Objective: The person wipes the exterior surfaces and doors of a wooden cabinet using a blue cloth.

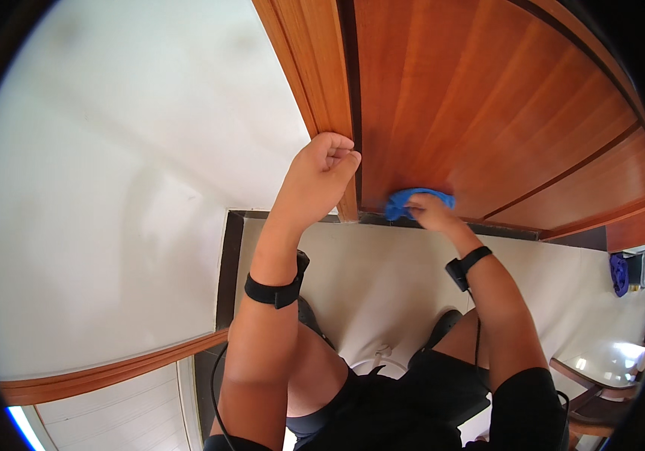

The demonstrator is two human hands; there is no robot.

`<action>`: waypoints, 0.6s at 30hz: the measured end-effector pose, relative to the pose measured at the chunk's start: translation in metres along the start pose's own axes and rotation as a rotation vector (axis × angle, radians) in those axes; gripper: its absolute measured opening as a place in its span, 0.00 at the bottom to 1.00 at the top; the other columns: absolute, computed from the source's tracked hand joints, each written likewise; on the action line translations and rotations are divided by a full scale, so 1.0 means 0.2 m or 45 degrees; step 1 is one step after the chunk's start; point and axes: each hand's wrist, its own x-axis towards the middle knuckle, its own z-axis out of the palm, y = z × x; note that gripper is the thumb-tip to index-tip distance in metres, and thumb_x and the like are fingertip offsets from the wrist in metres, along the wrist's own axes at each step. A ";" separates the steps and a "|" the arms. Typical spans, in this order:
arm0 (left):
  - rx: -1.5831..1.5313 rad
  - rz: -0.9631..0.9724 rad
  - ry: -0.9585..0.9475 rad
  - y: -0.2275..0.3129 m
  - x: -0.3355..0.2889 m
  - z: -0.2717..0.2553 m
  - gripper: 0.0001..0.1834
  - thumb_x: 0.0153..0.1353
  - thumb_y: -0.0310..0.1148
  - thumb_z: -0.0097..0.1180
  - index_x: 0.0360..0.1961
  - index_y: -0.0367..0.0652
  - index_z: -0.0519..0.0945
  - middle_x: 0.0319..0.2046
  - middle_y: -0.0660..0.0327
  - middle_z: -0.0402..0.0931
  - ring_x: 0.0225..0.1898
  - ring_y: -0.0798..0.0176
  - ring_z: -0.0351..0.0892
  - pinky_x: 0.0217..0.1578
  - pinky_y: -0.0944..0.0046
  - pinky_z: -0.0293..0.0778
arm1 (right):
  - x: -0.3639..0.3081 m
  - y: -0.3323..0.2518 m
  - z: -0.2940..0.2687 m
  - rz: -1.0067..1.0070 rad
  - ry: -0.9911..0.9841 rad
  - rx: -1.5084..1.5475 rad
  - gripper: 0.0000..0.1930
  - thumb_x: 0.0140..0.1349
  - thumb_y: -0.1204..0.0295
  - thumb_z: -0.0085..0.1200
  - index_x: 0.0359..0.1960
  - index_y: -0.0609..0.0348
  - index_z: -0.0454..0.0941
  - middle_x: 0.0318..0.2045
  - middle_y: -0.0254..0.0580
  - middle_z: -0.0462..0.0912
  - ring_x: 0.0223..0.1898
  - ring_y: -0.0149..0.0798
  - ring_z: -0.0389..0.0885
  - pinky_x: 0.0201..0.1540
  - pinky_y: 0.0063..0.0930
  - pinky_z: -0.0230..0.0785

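Observation:
My right hand [431,210] grips a blue cloth [400,203] and presses it against the bottom of a reddish-brown wooden door or panel [443,98], just above the floor. Part of the cloth is bunched under the fingers. My left hand [321,174] is curled with its fingers folded in, resting by the wooden frame [315,68] that stands between the white wall and the panel. Whether the left fingers hold anything is hidden. Black straps with small devices sit on both wrists.
A white wall [127,165] fills the left side, with a dark baseboard [230,263] at its foot. Pale floor tiles [367,270] lie below my hands. At the right are a purple item [619,274] and a glossy-topped wooden table [593,368]. Thin black cables run along both arms.

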 end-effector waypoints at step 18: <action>0.118 0.198 0.192 -0.08 -0.01 0.07 0.15 0.63 0.31 0.61 0.46 0.32 0.76 0.39 0.50 0.81 0.41 0.57 0.82 0.44 0.61 0.77 | 0.07 -0.64 -0.08 -0.428 0.134 0.569 0.20 0.58 0.91 0.39 0.49 0.65 0.76 0.52 0.49 0.83 0.53 0.41 0.82 0.56 0.34 0.74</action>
